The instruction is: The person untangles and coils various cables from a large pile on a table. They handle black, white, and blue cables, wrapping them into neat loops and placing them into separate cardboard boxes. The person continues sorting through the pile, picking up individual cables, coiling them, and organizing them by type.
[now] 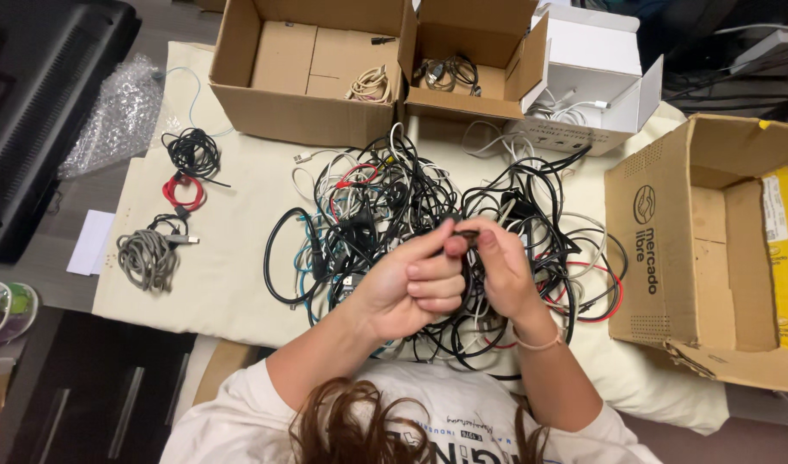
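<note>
A small black cable end [465, 232] is pinched between the fingertips of both hands, held just above the middle of a large tangle of cables [428, 232] on a cream-covered surface [230, 258]. The left hand [411, 288] is curled almost closed, its thumb and forefinger nipping the near side of the cable end. The right hand [504, 266] is closed on the other side, fingertips meeting those of the left. The held piece lies roughly crosswise, left to right, between the two hands, so neither hand is nearer. It is seen as short, dark and slim; its cord drops straight into the heap and cannot be traced there. The heap is a mix of black, white, red and teal cords. Three coiled bundles are set well apart on the left: black [193, 153], red [184, 192], grey [149, 256]. Open cardboard boxes [299, 116] stand beyond the heap.
</note>
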